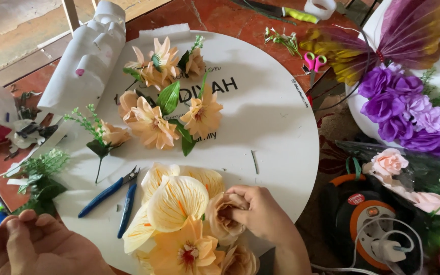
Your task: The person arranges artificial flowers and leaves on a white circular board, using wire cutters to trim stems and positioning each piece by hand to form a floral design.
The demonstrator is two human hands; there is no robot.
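The left hand (34,244) lay nearest the lens at the bottom left corner, palm up, fingers curled loosely inward and holding nothing. It rested at the edge of the round white board (276,117), just below the blue-handled pliers (112,196), which lay untouched on the board with their jaws slightly apart.

The right hand (260,214) was closed on a beige fabric rose (222,216), fingertips pinching into the top of the bloom from its right side. The rose sat on the board's near edge, pressed against a large cream lily (176,201) to its left, with a peach flower (187,252) just below it and another beige bloom (240,260) under the wrist.

Farther up the board lay a cluster of peach flowers with green leaves (169,112). Pink scissors (313,63) lay beyond the board's right rim, near purple roses (403,109).
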